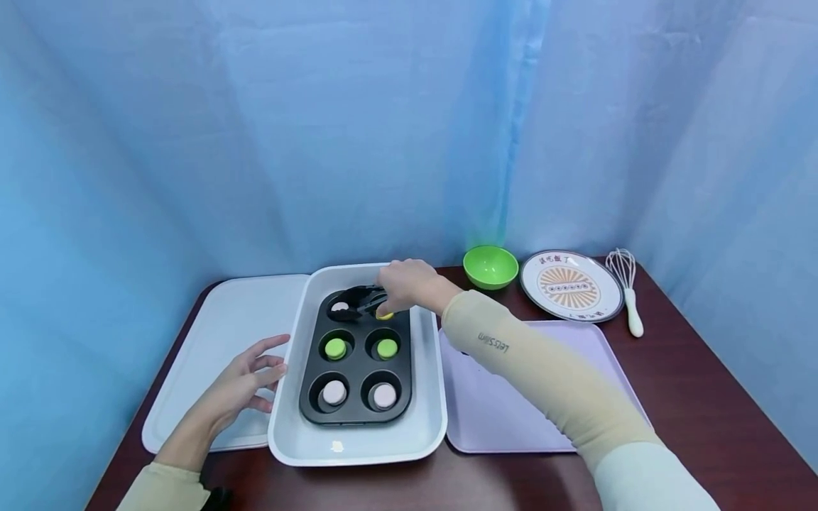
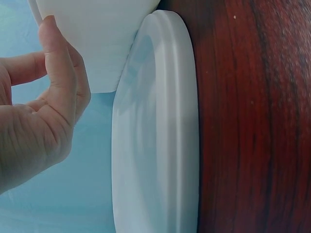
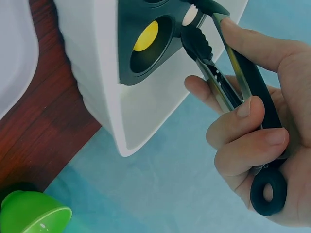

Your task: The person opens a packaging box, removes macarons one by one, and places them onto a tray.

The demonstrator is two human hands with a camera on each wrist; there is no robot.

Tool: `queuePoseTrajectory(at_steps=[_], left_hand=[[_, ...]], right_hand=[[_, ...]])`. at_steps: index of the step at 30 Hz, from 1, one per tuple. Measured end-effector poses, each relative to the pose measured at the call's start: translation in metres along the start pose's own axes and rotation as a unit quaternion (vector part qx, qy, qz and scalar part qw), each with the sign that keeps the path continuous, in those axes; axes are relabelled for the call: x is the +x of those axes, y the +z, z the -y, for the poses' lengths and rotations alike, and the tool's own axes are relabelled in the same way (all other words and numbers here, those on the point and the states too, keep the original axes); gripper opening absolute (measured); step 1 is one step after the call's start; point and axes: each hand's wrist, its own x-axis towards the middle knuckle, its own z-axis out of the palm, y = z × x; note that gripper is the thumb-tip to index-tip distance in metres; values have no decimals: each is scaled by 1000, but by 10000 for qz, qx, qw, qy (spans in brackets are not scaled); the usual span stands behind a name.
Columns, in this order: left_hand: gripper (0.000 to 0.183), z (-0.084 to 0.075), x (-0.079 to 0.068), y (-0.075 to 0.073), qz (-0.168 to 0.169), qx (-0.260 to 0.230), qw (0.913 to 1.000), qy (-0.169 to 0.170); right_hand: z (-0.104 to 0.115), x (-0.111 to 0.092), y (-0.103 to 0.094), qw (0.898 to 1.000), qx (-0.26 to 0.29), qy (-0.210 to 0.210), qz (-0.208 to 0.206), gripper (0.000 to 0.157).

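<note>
My right hand (image 1: 412, 284) grips black kitchen tongs (image 3: 255, 82) over the far end of a dark muffin pan (image 1: 361, 365). The tongs' tips stand apart at a pale round piece (image 1: 340, 306) in the far left cup. A yellow piece (image 3: 146, 36) lies in the far right cup. The middle cups hold green pieces (image 1: 335, 348), the near cups pale pink ones (image 1: 334, 392). The pan sits in a deep white basin (image 1: 358, 448). My left hand (image 1: 246, 376) is at the basin's left rim, fingers loosely bent and thumb tip by the edge.
A white tray (image 1: 192, 397) lies left, partly behind the basin, and a lilac tray (image 1: 505, 419) lies right under my forearm. Along the back right are a green bowl (image 1: 491, 267), a patterned plate (image 1: 569, 286) and a whisk (image 1: 629, 291). Blue curtains (image 1: 358, 142) hang behind the table.
</note>
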Motion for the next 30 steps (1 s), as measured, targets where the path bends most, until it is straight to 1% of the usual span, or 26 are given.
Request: queuePoseTrajectory(at_steps=[4, 11, 18, 23, 30], left_hand=[[70, 1, 1, 0, -4, -13, 10000, -13], [69, 0, 1, 1, -45, 24, 10000, -67], [69, 0, 0, 1, -28, 13, 10000, -54], [68, 0, 0, 1, -30, 60, 10000, -15], [69, -1, 1, 0, -13, 47, 10000, -87]], right_hand=[[3, 0, -1, 10000, 39, 75, 26, 55], [2, 0, 2, 9998, 168, 54, -37, 58], [-1, -1, 7, 9988, 494, -40, -60, 50], [-6, 0, 11, 9980, 604, -79, -141, 55], [-11, 0, 15, 9977, 669, -78, -117, 61]])
